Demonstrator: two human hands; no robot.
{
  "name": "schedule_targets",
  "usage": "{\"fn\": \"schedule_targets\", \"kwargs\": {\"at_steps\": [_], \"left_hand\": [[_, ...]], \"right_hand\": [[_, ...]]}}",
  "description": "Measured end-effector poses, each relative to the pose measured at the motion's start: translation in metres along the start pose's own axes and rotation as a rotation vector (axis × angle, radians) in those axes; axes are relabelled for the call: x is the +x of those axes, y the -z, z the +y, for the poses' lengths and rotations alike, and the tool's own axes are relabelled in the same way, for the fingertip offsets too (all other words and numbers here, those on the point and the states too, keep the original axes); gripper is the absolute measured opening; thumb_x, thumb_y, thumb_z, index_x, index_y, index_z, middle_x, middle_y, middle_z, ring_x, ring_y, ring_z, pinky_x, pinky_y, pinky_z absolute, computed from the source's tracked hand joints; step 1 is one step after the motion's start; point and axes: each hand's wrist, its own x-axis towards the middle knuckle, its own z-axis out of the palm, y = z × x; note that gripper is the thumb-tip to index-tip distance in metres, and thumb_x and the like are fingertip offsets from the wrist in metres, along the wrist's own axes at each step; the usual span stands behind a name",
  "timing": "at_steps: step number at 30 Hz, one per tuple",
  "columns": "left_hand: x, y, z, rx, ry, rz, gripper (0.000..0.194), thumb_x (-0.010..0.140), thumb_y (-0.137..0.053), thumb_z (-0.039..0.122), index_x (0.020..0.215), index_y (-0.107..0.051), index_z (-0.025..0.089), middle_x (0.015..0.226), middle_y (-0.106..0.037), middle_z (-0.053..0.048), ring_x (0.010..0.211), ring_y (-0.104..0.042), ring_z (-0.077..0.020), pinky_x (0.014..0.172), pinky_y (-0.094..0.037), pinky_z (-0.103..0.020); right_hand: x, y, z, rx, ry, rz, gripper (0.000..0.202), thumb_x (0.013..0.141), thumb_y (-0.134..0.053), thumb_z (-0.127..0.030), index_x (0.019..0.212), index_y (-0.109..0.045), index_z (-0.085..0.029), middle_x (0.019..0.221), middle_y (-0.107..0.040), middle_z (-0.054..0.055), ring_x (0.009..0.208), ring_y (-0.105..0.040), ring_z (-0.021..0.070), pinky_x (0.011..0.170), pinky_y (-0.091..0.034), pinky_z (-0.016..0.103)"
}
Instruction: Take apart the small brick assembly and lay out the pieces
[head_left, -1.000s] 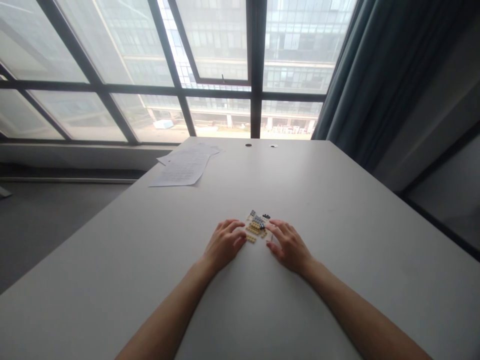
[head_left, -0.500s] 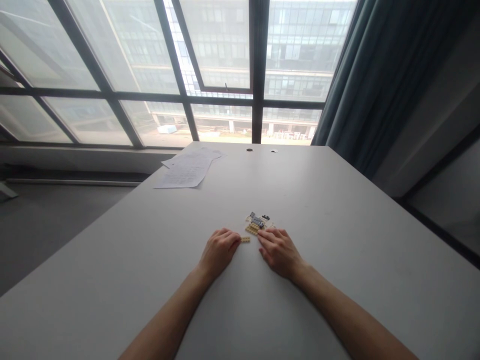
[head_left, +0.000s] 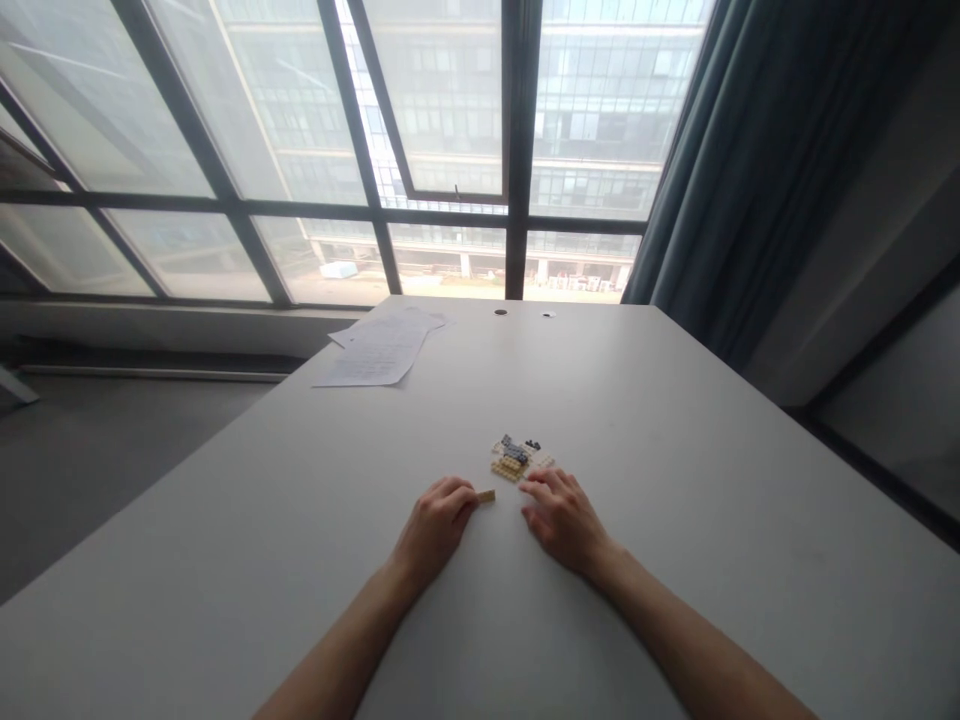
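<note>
My left hand [head_left: 444, 512] is closed on one end of a small tan toy brick [head_left: 487, 495], whose other end sticks out to the right of the fingertips. Across from it, my right hand [head_left: 561, 512] has its fingers apart and bent, with nothing visible in them. Just beyond the right fingertips lies a small pile of toy bricks [head_left: 513, 453] in tan, grey, white and black. Tan pieces are at the near side of the pile and grey ones behind them. The right fingertips may touch the pile's near right edge; I cannot tell.
Everything lies on a white table [head_left: 645, 410]. Printed sheets of paper [head_left: 379, 350] overlap near its far left edge. Two round holes [head_left: 501, 313] sit at the far edge. Behind stand large framed windows [head_left: 450, 100], with a dark blue curtain [head_left: 720, 180] on the right.
The tan brick in my left hand has turned, so its studs no longer face me. My right hand has drawn back slightly from the pile and its fingers have spread. The camera view has shifted a little.
</note>
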Motion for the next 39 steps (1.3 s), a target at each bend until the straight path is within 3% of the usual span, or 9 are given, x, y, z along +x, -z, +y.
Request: {"fn": "schedule_targets", "kwargs": {"at_steps": [6,12,16,19,23,28,39], "left_hand": [[-0.03,0.006,0.027,-0.023,-0.106,0.023,0.018,0.092,-0.047,0.016,0.081,-0.062,0.021,0.083,-0.065,-0.005,0.077,-0.059,-0.0147,0.072,-0.049,-0.027],[-0.041,0.012,0.043,-0.035,-0.274,0.13,0.018,0.087,-0.051,0.007,0.091,-0.059,0.022,0.087,-0.066,-0.004,0.08,-0.058,-0.0158,0.073,-0.048,-0.03],[-0.039,0.012,0.042,-0.033,-0.308,0.152,0.019,0.086,-0.054,0.005,0.091,-0.059,0.022,0.088,-0.066,-0.004,0.085,-0.059,-0.017,0.075,-0.049,-0.031],[-0.039,0.007,0.041,-0.062,-0.264,0.181,0.019,0.085,-0.055,0.007,0.094,-0.06,0.023,0.088,-0.064,-0.004,0.087,-0.059,-0.0164,0.077,-0.051,-0.029],[-0.037,0.003,0.04,-0.115,-0.091,0.234,0.019,0.086,-0.06,0.016,0.103,-0.06,0.022,0.093,-0.063,-0.005,0.086,-0.062,-0.015,0.076,-0.053,-0.027],[-0.033,0.005,0.039,-0.214,0.09,0.158,0.015,0.086,-0.062,0.023,0.1,-0.064,0.021,0.084,-0.068,-0.003,0.074,-0.065,-0.0137,0.069,-0.053,-0.024],[-0.032,0.007,0.042,-0.292,0.072,0.231,0.002,0.082,-0.066,0.018,0.083,-0.067,0.02,0.076,-0.071,0.001,0.069,-0.066,-0.0115,0.066,-0.052,-0.021]], "right_hand": [[-0.016,-0.002,-0.025,0.513,-0.286,-0.012,0.027,0.087,-0.053,-0.032,0.105,-0.066,-0.016,0.083,-0.068,0.005,0.07,-0.061,0.0169,0.068,-0.049,0.028],[-0.03,-0.009,-0.044,0.612,-0.29,-0.019,0.025,0.088,-0.053,-0.034,0.082,-0.071,-0.017,0.069,-0.067,0.003,0.065,-0.059,0.0157,0.064,-0.044,0.026],[-0.032,-0.015,-0.044,0.807,-0.349,-0.01,0.02,0.085,-0.059,-0.033,0.086,-0.07,-0.016,0.067,-0.066,0.002,0.06,-0.057,0.014,0.059,-0.045,0.025],[-0.031,-0.017,-0.043,0.912,-0.387,0.003,0.017,0.08,-0.064,-0.03,0.087,-0.068,-0.016,0.066,-0.065,0.001,0.06,-0.057,0.0136,0.058,-0.046,0.025],[-0.029,-0.016,-0.041,0.978,-0.403,0.053,0.015,0.079,-0.065,-0.029,0.086,-0.066,-0.015,0.065,-0.062,0.0,0.059,-0.056,0.0126,0.059,-0.046,0.025],[-0.028,-0.016,-0.041,0.982,-0.4,0.086,0.015,0.078,-0.066,-0.028,0.086,-0.066,-0.015,0.067,-0.063,0.0,0.06,-0.056,0.012,0.059,-0.046,0.024],[-0.031,-0.019,-0.04,1.093,-0.394,0.086,0.02,0.082,-0.065,-0.035,0.083,-0.066,-0.015,0.064,-0.066,0.002,0.056,-0.058,0.0124,0.054,-0.047,0.024]]}}
